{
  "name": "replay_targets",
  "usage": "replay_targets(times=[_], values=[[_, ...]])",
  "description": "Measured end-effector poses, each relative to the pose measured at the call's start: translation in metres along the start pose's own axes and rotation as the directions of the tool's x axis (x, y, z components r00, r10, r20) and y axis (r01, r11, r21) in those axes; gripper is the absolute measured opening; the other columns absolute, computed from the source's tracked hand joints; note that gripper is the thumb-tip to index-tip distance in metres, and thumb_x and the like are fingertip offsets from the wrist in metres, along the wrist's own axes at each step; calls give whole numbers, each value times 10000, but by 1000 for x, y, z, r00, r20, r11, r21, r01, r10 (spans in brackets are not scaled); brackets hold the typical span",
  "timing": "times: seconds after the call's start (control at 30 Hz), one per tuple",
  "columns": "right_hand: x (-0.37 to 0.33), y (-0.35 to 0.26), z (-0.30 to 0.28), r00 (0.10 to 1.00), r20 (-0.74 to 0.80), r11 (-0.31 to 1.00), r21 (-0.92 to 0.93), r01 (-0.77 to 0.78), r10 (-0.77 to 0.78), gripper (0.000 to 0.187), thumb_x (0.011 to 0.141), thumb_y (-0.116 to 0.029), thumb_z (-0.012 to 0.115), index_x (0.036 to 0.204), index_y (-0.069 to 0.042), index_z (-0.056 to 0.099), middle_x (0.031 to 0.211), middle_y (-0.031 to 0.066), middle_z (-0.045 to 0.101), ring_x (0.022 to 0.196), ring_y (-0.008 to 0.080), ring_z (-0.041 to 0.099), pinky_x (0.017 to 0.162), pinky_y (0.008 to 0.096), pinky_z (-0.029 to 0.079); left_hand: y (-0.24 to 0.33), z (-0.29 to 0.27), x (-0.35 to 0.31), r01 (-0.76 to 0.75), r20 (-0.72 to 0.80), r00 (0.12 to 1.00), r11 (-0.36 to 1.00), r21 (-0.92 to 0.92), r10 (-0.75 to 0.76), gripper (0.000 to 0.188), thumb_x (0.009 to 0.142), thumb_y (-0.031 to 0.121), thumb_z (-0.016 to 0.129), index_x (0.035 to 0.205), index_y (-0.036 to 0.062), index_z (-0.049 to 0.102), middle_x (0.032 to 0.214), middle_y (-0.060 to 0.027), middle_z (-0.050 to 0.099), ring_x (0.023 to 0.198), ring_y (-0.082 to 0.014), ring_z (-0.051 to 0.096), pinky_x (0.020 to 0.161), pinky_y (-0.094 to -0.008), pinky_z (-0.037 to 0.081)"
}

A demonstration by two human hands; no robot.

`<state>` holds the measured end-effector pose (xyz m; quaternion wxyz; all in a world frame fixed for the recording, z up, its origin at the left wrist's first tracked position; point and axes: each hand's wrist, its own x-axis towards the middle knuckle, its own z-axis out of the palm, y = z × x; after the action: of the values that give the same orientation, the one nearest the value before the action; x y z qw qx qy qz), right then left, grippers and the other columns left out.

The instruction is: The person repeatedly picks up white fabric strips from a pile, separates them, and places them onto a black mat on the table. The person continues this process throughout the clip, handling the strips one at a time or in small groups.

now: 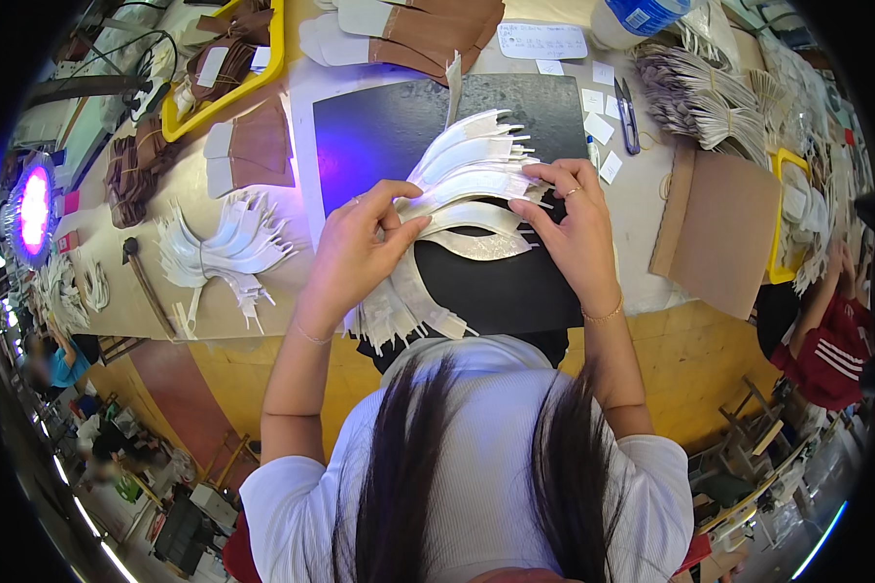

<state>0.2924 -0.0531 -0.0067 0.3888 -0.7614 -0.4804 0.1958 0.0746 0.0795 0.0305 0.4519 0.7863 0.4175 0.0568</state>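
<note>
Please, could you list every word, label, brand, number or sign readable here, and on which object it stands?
White rectangular card: lines of handwriting, not copied out here.
Small paper squares: faint marks, too small to read.
Blue label on the clear bottle: printing, not copied out here.
White curved pieces between the left hand and right hand: no text I can make out.

Blue glare tints the black mat point(486, 291); fisheye bends edges.
</note>
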Motion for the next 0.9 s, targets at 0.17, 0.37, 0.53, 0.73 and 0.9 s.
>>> replay_targets(times=[0.17,0.37,0.53,0.73,0.9], values=[[-1,3,4,1000,13,1000,-26,12,-12,380,757,-130,834,1112,-76,710,1017,55,571,877,205,542,797,309,473,4,2,3,-104,-29,994,989,106,108,318,831,115,757,1128,72,652,824,-94,549,748,-225,570,683,-344,463],[-2,3,4,1000,25,999,-49,17,-16,410,741,-132,841,1125,-84,705,1016,53,581,880,214,545,809,319,472,-3,5,4,-217,-63,972,965,145,228,307,828,99,745,1122,67,662,963,-114,553,899,-293,571,816,-385,466],[-2,1,3,999,39,998,-64,14,-11,401,738,-102,834,1112,-78,690,1036,59,586,894,219,554,821,324,478,-5,6,6,-198,-52,977,969,145,208,304,827,125,749,1117,71,677,972,-108,552,964,-302,553,870,-396,446],[-2,2,6,1000,26,1000,5,12,-12,374,747,-47,814,1082,-42,649,1059,74,584,936,226,581,851,320,492,-3,8,8,-216,-27,975,967,137,221,343,829,138,748,1158,71,677,988,-112,553,990,-302,540,889,-394,438],[-3,0,7,999,32,998,64,-4,2,358,756,-26,801,1062,-21,617,1055,74,584,922,214,581,847,313,489,4,8,14,-227,-6,973,965,133,230,341,846,144,734,1169,51,678,994,-115,554,995,-300,541,897,-392,440]])
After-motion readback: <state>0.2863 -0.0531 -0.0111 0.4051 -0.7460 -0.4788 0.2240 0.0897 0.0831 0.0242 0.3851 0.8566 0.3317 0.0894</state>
